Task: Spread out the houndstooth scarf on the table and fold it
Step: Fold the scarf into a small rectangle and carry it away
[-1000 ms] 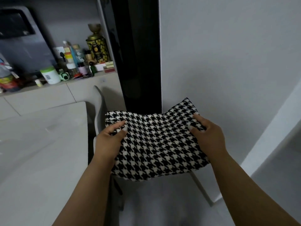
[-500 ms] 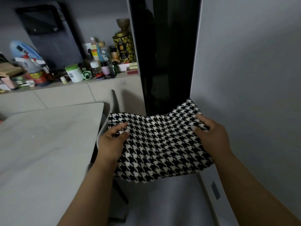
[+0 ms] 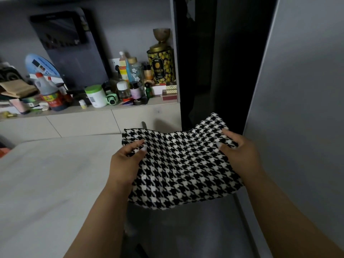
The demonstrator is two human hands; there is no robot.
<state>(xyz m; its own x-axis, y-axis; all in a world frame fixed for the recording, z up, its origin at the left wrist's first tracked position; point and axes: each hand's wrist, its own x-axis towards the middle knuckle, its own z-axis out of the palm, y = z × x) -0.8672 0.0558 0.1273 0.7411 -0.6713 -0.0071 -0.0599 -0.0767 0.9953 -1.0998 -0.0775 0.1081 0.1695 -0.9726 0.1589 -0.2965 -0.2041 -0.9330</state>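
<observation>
both forearms reach in from the bottom of the frame toward its centre. the left hand (image 3: 125, 165) pinches the left edge of the houndstooth scarf (image 3: 183, 164), thumb on top and fingers (image 3: 136, 146) curled onto the cloth. the right hand (image 3: 239, 155) clasps the right edge the same way, knuckles turned toward the camera, a bunch of fabric gathered under its fingertips. the scarf is a folded black-and-white bundle held between the two hands in the middle of the frame, its upper right corner raised, its lower edge sagging. only its upper left corner overlaps the pale table (image 3: 52, 183), which fills the left half of the frame; whether it touches there i cannot tell. behind the table, in the upper left, a ledge (image 3: 115, 107) is crowded with bottles, a white tub (image 3: 95, 96) and a patterned tin (image 3: 161, 66). a dark gap (image 3: 214, 71) and a grey panel (image 3: 301, 108) stand along the right.
</observation>
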